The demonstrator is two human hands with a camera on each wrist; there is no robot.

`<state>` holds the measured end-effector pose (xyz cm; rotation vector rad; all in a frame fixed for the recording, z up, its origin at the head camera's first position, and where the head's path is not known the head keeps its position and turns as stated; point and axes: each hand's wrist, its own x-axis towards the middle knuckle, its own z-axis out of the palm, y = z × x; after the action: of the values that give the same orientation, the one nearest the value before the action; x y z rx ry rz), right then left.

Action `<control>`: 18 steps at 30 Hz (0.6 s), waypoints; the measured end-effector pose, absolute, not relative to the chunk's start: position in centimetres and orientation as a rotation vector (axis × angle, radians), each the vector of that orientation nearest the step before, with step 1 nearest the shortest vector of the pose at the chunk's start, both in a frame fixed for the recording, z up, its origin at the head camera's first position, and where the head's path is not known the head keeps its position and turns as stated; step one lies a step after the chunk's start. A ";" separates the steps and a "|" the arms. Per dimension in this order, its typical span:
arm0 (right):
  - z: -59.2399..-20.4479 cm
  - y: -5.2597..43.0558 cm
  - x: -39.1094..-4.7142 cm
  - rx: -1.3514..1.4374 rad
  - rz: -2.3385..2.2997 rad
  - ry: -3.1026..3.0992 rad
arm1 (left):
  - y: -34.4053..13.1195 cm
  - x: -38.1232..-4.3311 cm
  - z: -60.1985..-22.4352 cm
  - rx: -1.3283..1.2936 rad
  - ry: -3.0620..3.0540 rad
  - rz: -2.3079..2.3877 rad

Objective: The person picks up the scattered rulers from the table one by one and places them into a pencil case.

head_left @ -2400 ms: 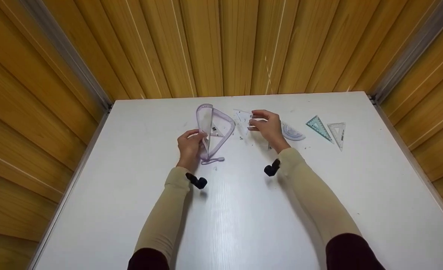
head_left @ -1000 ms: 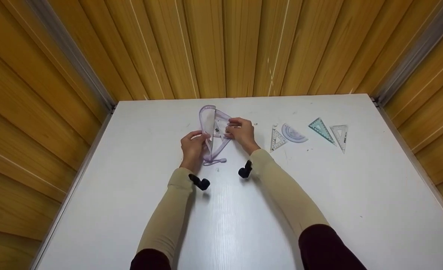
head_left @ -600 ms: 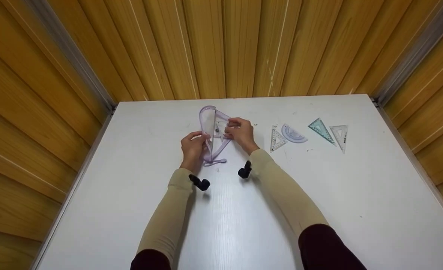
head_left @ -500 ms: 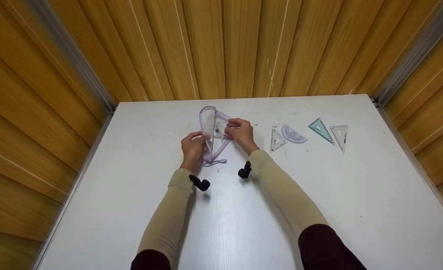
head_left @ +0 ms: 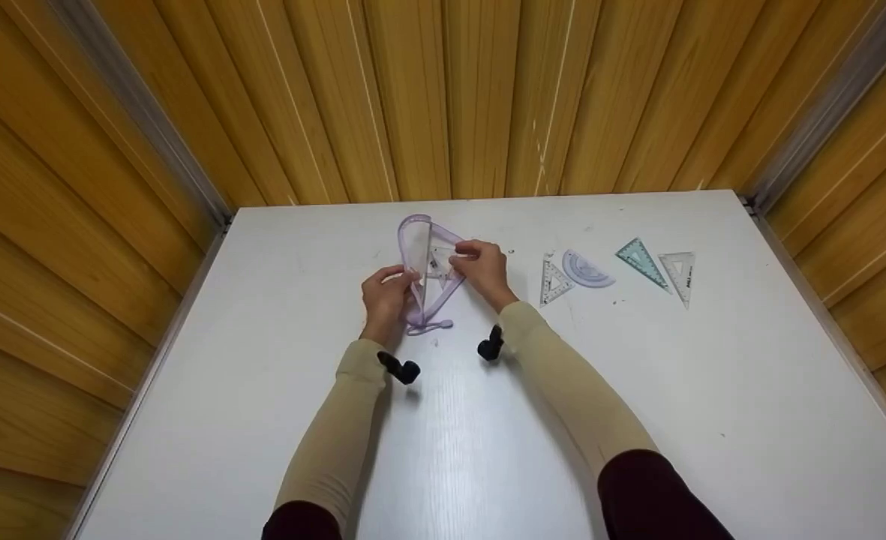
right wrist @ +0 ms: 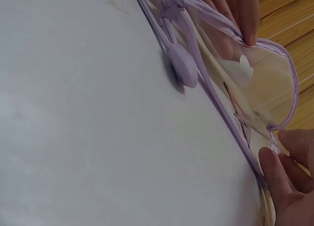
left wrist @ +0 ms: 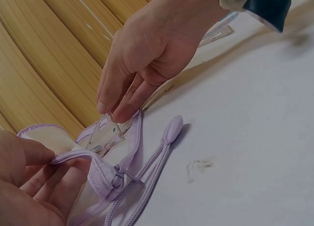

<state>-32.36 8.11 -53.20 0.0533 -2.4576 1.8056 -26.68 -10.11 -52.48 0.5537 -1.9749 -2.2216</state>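
My left hand pinches the zipped edge of a see-through pouch with lavender trim, keeping its mouth spread apart. At the other side of that mouth is my right hand. Between its thumb and fingers it pinches a clear set square, whose lower part sits inside the pouch opening in the left wrist view. Another piece with a dark mark shows inside the pouch. The zipper's lavender pull cord trails onto the table.
On the white table, to the right, lie a small clear set square, a bluish protractor, a teal set square and a clear set square. A wood-patterned wall stands behind the table.
My right hand has moved left, bringing the clear set square from beside the pouch into its mouth. Over the last second it shifts only slightly. The left hand keeps its hold.
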 end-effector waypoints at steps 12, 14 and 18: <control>-53.3 8.3 -32.4 0.169 1.730 -2.444 | -10.3 -26.3 -52.4 0.489 -1.963 -2.241; -53.2 8.3 -32.4 0.181 1.748 -2.422 | -10.3 -26.3 -52.4 0.486 -1.964 -2.235; -53.2 8.3 -32.4 0.210 1.782 -2.381 | -10.3 -26.4 -52.5 0.490 -1.978 -2.220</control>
<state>-32.38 8.34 -53.22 0.2096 -2.3813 1.7823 -26.38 -10.26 -52.48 0.4904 -1.9784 -2.2196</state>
